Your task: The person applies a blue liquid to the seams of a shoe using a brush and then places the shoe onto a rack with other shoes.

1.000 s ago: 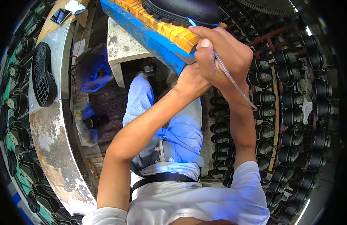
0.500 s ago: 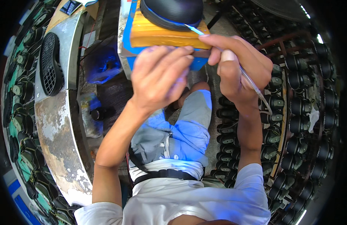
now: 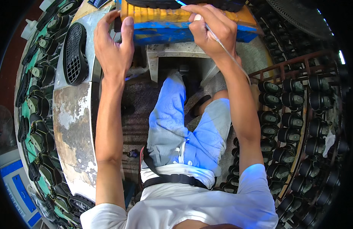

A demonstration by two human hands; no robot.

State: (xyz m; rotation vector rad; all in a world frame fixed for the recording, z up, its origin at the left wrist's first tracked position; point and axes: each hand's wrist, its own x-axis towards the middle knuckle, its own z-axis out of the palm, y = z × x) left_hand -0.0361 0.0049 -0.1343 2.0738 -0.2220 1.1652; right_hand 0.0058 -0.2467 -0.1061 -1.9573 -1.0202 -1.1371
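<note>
Black treaded shoe (image 3: 151, 4) tops a yellow block (image 3: 157, 15). Right fingers (image 3: 194, 10) pinch a slim tool (image 3: 223, 45); left fingers (image 3: 105, 23) spread near a loose sole (image 3: 75, 53).

We hold 1 slim, clear tool (image 3: 224, 49) slantwise; its blue tip (image 3: 180, 2) is by the sole (image 3: 222, 5) of 1 black shoe (image 3: 153, 4). We see only the shoe's lower part, on 1 yellow block (image 3: 157, 15); the view's upper edge cuts off the rest.

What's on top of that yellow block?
A black, ridged shoe sole rests on the long yellow block. The right hand hides part of the block; the picture's edge cuts off anything higher.
</note>
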